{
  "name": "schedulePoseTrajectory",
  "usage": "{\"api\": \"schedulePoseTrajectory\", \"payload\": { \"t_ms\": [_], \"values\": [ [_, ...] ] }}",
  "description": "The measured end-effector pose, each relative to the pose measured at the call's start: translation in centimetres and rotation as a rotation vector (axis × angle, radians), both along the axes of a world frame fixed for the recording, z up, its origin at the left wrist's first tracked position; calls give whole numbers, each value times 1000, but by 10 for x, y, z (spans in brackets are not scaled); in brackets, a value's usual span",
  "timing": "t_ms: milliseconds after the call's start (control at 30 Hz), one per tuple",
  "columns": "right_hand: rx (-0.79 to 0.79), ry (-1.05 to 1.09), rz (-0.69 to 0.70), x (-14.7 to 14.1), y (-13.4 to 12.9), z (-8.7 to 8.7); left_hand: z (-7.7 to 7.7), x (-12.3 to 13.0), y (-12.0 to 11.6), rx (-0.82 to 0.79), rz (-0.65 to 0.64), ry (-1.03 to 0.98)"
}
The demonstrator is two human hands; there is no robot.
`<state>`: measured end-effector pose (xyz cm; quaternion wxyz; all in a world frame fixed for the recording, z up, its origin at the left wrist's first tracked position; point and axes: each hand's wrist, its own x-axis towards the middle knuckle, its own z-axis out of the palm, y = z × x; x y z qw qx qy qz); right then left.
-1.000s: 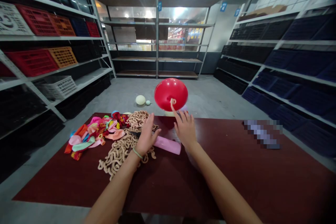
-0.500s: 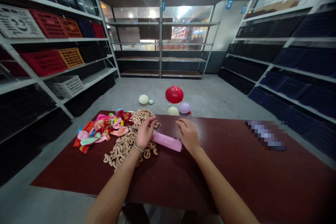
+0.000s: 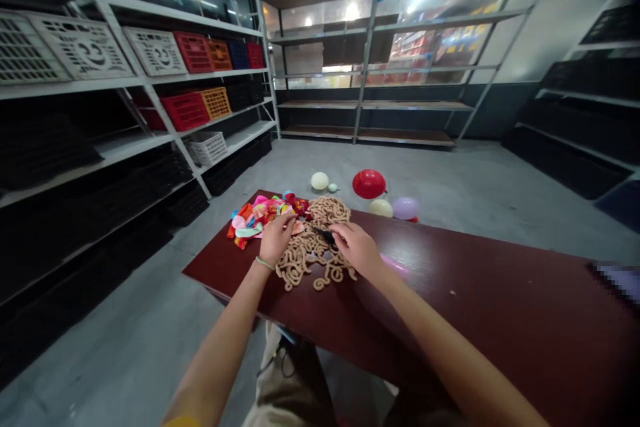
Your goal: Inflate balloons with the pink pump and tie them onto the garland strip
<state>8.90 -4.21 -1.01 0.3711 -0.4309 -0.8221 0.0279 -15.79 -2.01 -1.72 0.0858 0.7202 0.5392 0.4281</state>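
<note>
And here we are at the long dark red tabletop (image 3: 450, 293), both hands working over a tangled heap of curled tan strands (image 3: 311, 259) near its left end. The left hand (image 3: 277, 240), a thin green bracelet (image 3: 263, 263) at the wrist, presses on the near left of that heap, fingers curled in narrow; whether it has hold of any strands, I can't tell from here. Coming in from the right, the right hand (image 3: 356, 248) has its fingers drawn close, tips right at a small black object (image 3: 325, 235) on top of the heap. It's too small to call, and pinched or merely touched, I can't say!

Just left of the heap sits a crumpled pile of multicoloured deflated balloons (image 3: 261, 217). Over to the right, a pink tube (image 3: 395, 265) lies partly hidden behind the right forearm. Beyond the far edge, on the grey concrete floor (image 3: 465, 187), there's a glossy red balloon (image 3: 369, 183) beside a cream balloon (image 3: 381, 207) and a lilac balloon (image 3: 405, 208), with a second cream balloon (image 3: 320, 181) and a tiny pale green balloon (image 3: 333, 187) further left. White metal shelving (image 3: 150, 80) holding red plastic crates (image 3: 193, 52) runs down the left, and a steel shelving unit (image 3: 367, 113) stands at the far end.
</note>
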Motion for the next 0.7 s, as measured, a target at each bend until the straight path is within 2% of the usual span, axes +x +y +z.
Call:
{"api": "schedulePoseTrajectory", "payload": {
  "t_ms": [100, 167, 267, 367, 533, 700],
  "values": [
    [-65, -34, 32, -43, 16, -10, -20, -39, -9, -23, 32, 97],
    [-107, -79, 46, -70, 29, -15, -32, -56, -13, -44, 69, 133],
    [-134, -115, 65, -101, 49, -21, -45, -67, -16, -67, 109, 147],
    [-160, -130, 68, -120, 63, -29, -50, -66, -15, -75, 67, 154],
    [-200, -60, 39, -123, 64, -31, -49, -63, -14, -57, 26, 149],
    [-244, 115, 62, -98, 55, -8, -42, -62, -17, -60, 30, 78]
  ]
}}
